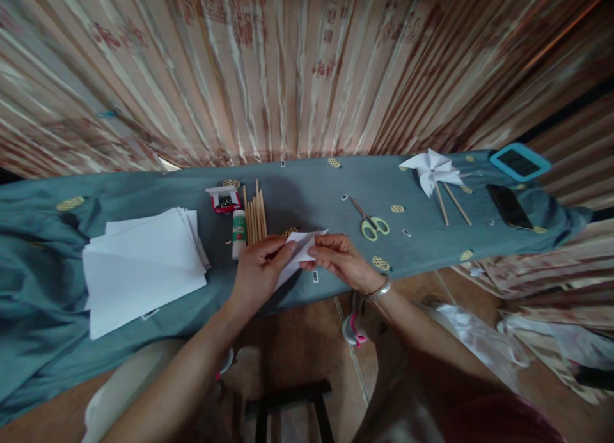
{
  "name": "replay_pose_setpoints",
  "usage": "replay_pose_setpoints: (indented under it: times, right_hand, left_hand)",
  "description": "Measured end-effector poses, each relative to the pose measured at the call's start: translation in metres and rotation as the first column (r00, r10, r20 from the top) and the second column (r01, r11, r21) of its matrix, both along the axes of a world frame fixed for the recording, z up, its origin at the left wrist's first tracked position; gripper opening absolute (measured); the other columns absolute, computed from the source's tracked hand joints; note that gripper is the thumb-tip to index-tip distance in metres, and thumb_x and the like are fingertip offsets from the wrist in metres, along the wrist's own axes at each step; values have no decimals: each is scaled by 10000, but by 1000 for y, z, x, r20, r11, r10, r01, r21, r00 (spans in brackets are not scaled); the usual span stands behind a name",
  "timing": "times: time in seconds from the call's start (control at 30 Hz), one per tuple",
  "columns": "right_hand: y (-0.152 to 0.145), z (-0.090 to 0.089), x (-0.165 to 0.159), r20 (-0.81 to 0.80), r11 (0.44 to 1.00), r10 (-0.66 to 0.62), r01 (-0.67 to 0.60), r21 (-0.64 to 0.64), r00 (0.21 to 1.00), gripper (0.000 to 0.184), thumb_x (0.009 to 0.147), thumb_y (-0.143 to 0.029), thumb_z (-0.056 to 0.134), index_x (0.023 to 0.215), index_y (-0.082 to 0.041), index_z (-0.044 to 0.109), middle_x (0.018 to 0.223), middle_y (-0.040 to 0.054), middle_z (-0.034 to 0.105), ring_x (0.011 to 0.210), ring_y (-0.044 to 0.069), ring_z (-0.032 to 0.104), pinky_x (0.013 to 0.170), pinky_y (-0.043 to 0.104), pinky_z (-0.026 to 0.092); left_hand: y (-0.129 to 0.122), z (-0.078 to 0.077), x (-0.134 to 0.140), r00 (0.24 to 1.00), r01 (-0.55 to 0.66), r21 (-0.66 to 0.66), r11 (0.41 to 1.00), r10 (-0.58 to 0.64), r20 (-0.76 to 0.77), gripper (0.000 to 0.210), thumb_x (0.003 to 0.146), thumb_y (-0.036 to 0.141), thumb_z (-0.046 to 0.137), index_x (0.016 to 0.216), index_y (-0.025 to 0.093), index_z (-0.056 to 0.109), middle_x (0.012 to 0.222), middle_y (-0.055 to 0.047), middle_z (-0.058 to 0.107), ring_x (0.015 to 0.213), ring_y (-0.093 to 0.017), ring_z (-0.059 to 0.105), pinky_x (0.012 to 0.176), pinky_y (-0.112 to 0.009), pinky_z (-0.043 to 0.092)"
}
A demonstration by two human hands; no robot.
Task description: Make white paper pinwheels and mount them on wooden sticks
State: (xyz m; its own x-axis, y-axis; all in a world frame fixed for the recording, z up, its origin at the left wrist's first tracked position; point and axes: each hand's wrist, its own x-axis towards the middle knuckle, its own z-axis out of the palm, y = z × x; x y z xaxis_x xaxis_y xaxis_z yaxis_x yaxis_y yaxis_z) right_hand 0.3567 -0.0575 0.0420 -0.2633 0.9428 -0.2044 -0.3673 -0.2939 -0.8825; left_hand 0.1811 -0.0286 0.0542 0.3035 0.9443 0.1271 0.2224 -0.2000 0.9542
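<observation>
Between my two hands is a piece of white paper (303, 246), partly folded, held above the front edge of the table. My left hand (259, 267) pinches its left side, thumb on top. On the right side, my right hand (341, 257) grips the paper between thumb and fingers; a silver bangle circles that wrist. Just beyond my left hand lie several wooden sticks (256, 216) and a glue stick (238, 233). Scissors with yellow-green handles (374, 228) rest to the right of my right hand, their blades pointing away from me.
A stack of white paper (144, 270) covers the table's left part. Behind the glue stick sits a small red box (225, 201) of dark pins or tacks. White paper pinwheels (433, 169) on sticks, a phone (509, 206) and a blue-framed device (520, 162) lie at right. Curtains (307, 72) hang behind.
</observation>
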Motion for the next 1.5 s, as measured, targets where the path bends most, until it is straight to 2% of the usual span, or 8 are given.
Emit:
replay_pose_setpoints:
  times: [0.17,0.37,0.57,0.77,0.93,1.07,1.27,1.5]
  right_hand:
    - [-1,4,27,106,996,-85,87,-15,991,253,663,-378,818,648,-154,701,598,-3,690,544,85,629,576,192,507]
    - [4,-3,64,398,978,-205,202,50,894,306,605,-436,827,617,-166,684,535,-26,635,495,82,544,529,213,441]
    - [7,-19,83,729,941,-329,141,308,601,371,713,-502,712,563,-178,613,520,-34,559,487,96,459,503,246,349]
    - [6,-19,78,887,916,-393,17,401,242,210,836,-338,606,720,-182,685,637,3,664,580,142,589,585,256,406]
    - [6,-19,72,901,897,-426,-93,432,77,153,847,-282,632,912,-168,710,840,70,733,772,208,669,742,305,484]
    - [4,-20,80,868,855,-497,-173,490,3,272,884,-292,594,1094,-141,676,1118,131,712,1031,259,640,932,360,463]
    - [-2,-13,108,871,949,-309,-61,310,-381,302,909,-201,508,1163,-115,647,1125,176,691,995,297,633,853,365,461]
    - [-10,-3,111,884,989,-144,-34,144,-445,280,889,-235,536,1114,-123,662,949,159,739,874,275,694,733,323,469]
  left_hand:
    - [15,-4,-13,965,-219,-219,951,244,95,174,722,351,696,731,180,727,636,28,642,606,-129,559,548,-221,437]
    - [25,-22,-19,938,-216,-266,939,276,211,599,643,302,748,1212,166,621,975,-44,720,758,-149,652,725,-287,533]
    - [24,-35,-22,980,-104,111,988,121,-159,608,777,197,604,1369,208,471,1245,-100,619,1006,-216,664,763,-316,561]
    - [16,-38,-16,871,164,503,849,114,-478,513,825,100,527,1324,215,515,1518,-119,385,1415,-317,325,1100,-525,369]
    - [-1,-41,-6,766,455,461,761,-71,-639,385,855,49,458,1135,221,659,1280,-86,649,1335,-309,450,1118,-639,256]
    - [-17,-44,4,708,546,385,744,-163,-688,405,873,42,428,1181,199,639,1284,-100,648,1318,-327,470,1101,-658,265]
    - [-22,-36,9,676,593,332,734,-229,-700,320,905,182,488,1192,129,618,1318,-163,606,1317,-343,461,1044,-587,421]
    - [-18,-48,6,758,560,381,736,-268,-595,384,875,258,577,1206,63,588,1316,-227,571,1305,-335,472,1058,-506,464]
